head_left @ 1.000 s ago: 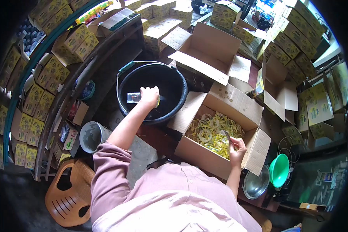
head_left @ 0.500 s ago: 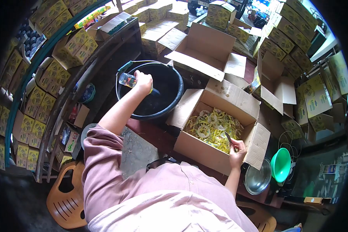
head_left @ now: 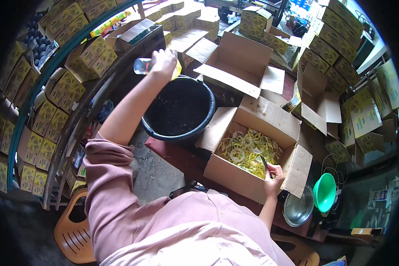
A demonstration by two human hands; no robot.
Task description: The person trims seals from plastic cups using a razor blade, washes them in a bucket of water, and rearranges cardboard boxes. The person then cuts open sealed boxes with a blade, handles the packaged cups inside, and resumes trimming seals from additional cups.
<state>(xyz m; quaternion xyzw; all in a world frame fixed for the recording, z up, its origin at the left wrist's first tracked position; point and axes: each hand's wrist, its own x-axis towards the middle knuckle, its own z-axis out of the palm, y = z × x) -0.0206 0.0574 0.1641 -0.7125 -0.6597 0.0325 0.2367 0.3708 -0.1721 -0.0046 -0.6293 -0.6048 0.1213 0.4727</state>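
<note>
My left hand [head_left: 163, 65] is raised over the far rim of the black bucket [head_left: 178, 108], its fingers wrapped round a clear bottle [head_left: 142, 66]. Some yellow shows at the bottle's other end; my fingers cover its middle. Inside the bucket it is dark, with small specks. My right hand [head_left: 274, 178] grips a knife [head_left: 264, 162], its dark blade pointing up over the near side of an open cardboard box [head_left: 235, 177]. Yellow strips and pale, clear-looking rings [head_left: 249, 150] lie heaped in that box.
Two more open cartons [head_left: 241, 57] [head_left: 317, 99] stand beyond. A metal bowl [head_left: 298, 207] and green bowl [head_left: 324, 193] sit at right. Stacked yellow cartons [head_left: 71, 84] fill the left shelves. Orange chairs [head_left: 73, 235] are beside me.
My left hand has lifted the bottle up and away from the bucket's inside to above its far rim. My right hand keeps the knife at the box, nearly unmoved.
</note>
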